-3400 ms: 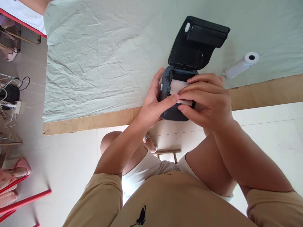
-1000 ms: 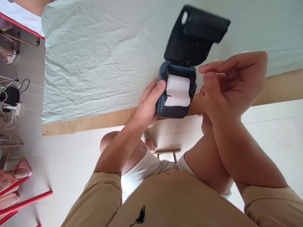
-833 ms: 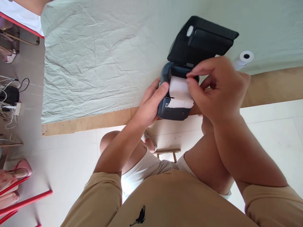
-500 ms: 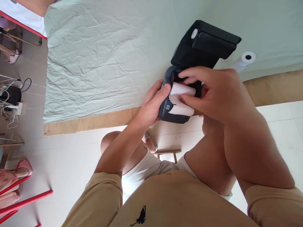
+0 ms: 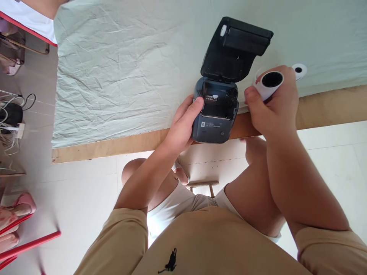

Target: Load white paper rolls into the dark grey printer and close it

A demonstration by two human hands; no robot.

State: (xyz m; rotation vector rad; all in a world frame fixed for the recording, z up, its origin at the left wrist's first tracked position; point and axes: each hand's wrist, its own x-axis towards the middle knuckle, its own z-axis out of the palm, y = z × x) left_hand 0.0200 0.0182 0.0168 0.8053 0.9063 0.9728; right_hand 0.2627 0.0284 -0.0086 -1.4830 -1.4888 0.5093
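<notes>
A dark portable printer (image 5: 213,131) lies at the table's front edge, its black lid (image 5: 229,57) swung up and back. Its paper bay shows a small white label and no roll. My left hand (image 5: 186,122) grips the printer's left side, thumb over the rim. To the right of the printer, my right hand (image 5: 275,103) is closed around a white paper roll (image 5: 268,89), whose dark hollow core faces up. Just behind that hand, a second white roll (image 5: 301,71) sits on the cloth, partly hidden.
A pale green wrinkled cloth (image 5: 114,76) covers the table, with a bare wooden edge (image 5: 114,149) in front. Part of another person (image 5: 40,7) shows at the top left. Tangled cables (image 5: 11,126) and red bars (image 5: 31,244) are at the left.
The paper roll has come out of the printer and moved right in my right hand. The printer and its lid have shifted slightly left, still held by my left hand.
</notes>
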